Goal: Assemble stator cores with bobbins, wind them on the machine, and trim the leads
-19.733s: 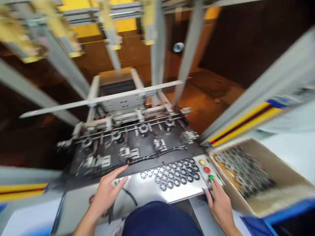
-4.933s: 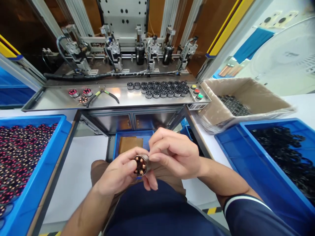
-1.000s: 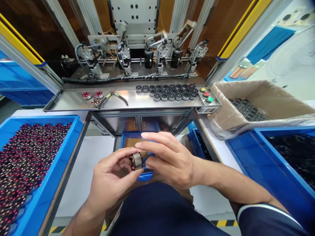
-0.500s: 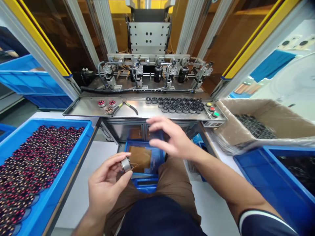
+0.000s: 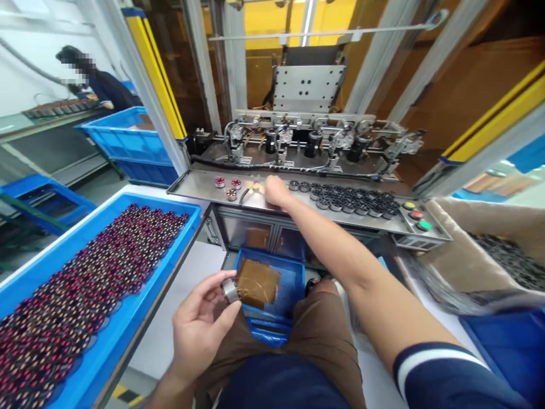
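Observation:
My left hand (image 5: 204,324) holds a small motor stator (image 5: 230,290) between thumb and fingers, above my lap. Its metal ring faces me, and thin copper wire ends stick out to the right. On the metal tray, my right hand (image 5: 276,192) is closed at the cutting pliers (image 5: 246,193), covering one handle; blur softens the fingers and the jaws. Left of the pliers sit a copper-wound stator (image 5: 231,194) and two red-topped stators (image 5: 219,182). Right of my hand stand rows of dark stators (image 5: 353,199).
A blue bin (image 5: 193,216) full of wound stators stands at left. Behind the metal tray (image 5: 187,180) is a machine with clamps (image 5: 283,142). Push buttons (image 5: 416,215) and a lined carton (image 5: 451,221) are at right. A blue crate (image 5: 293,284) lies below. A person (image 5: 106,88) works far left.
My right hand has gone from the air near the stator forward to the pliers on the tray. My left hand still holds the stator. The view has turned left.

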### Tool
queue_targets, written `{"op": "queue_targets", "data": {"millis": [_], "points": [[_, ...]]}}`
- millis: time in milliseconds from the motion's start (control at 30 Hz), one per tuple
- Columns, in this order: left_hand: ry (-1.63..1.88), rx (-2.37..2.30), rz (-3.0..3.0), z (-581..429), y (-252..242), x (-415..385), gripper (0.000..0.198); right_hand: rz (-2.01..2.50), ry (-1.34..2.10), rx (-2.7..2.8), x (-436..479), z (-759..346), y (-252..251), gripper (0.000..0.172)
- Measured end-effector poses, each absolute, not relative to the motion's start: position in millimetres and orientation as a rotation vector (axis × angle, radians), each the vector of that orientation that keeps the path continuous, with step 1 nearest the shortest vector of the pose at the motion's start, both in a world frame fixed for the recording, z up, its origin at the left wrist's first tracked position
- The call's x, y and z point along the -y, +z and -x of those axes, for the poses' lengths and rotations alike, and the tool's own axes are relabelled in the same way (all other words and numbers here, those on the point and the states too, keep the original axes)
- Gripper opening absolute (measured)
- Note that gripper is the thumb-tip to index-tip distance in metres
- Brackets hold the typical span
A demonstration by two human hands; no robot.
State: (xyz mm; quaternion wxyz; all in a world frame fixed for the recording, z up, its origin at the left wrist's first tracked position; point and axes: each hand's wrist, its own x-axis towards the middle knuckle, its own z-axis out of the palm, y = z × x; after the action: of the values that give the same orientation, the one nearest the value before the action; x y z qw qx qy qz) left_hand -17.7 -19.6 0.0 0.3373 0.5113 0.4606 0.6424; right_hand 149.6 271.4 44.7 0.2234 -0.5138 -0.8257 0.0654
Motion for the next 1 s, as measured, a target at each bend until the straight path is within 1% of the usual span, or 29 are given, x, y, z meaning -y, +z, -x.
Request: {"op": "queue_targets", "data": {"millis": [100,200,233,267,300,333,367,467,533,567,600,633,667,700,733,767,833,867,1000], "points": [[1.681,-1.127,-1.304,16.0,-4.3,15.9,0.034,1.322,0.092,2.2,-253.3,-179.1,55.0,0.021],[1.683,-1.071,-1.258,14.9,-8.2,10.4,0.035,1.122,0.054,2.176,-205.2,-227.6,60.3,0.022],[1.682,-1.067,-1.234,14.8,-9.1,8.4,0.035,0.96,0.064,2.167,-182.7,-245.4,58.2,0.023],[1.679,-1.065,-1.21,14.5,-9.9,6.2,0.034,0.909,0.104,2.192,-157.6,-262.0,53.7,0.025],[1.674,-1.064,-1.186,14.1,-10.6,4.0,0.034,0.868,0.174,2.24,-130.9,-275.9,46.9,0.026],[1.667,-1.059,-1.165,13.3,-11.2,1.8,0.034,0.774,0.391,2.377,-103.2,-286.2,38.2,0.028],[1.659,-1.048,-1.149,12.1,-11.7,-0.3,0.034,0.742,0.556,2.399,-75.8,-292.1,28.0,0.029],[1.635,-1.014,-1.126,5.4,-12.8,-6.2,0.035,0.86,0.982,2.242,-4.8,-288.5,-7.7,0.022],[1.623,-1.021,-1.124,-0.4,-12.5,-9.4,0.036,0.923,1.151,2.031,26.6,-280.3,-31.4,0.023],[1.621,-1.031,-1.129,-3.3,-12.0,-10.6,0.036,0.959,1.218,1.938,37.7,-277.9,-41.8,0.033],[1.62,-1.036,-1.138,-6.0,-11.1,-11.3,0.036,0.99,1.295,1.874,46.3,-277.0,-50.8,0.052],[1.619,-1.038,-1.149,-8.4,-10.1,-11.6,0.036,1.021,1.384,1.833,52.9,-277.4,-57.8,0.076],[1.615,-1.04,-1.159,-10.4,-9.1,-11.4,0.037,1.045,1.482,1.81,57.6,-278.4,-62.9,0.097],[1.61,-1.043,-1.17,-12.1,-8.1,-10.7,0.037,1.062,1.569,1.798,60.5,-279.1,-65.8,0.107],[1.605,-1.047,-1.18,-13.6,-7.2,-9.8,0.037,1.073,1.625,1.793,61.4,-279.0,-66.6,0.106],[1.598,-1.054,-1.188,-14.9,-6.5,-8.7,0.036,1.068,1.638,1.793,60.5,-277.6,-65.5,0.097],[1.589,-1.061,-1.198,-17.4,-5.8,-6.2,0.036,1.001,1.539,1.816,53.9,-270.3,-59.0,0.08],[1.584,-1.062,-1.199,-18.7,-5.6,-5.0,0.036,0.938,1.457,1.838,49.0,-264.8,-54.7,0.076],[1.57,-1.046,-1.195,-23.9,-3.6,-1.0,0.038,0.624,1.208,1.899,28.8,-241.3,-39.7,0.078]]}}
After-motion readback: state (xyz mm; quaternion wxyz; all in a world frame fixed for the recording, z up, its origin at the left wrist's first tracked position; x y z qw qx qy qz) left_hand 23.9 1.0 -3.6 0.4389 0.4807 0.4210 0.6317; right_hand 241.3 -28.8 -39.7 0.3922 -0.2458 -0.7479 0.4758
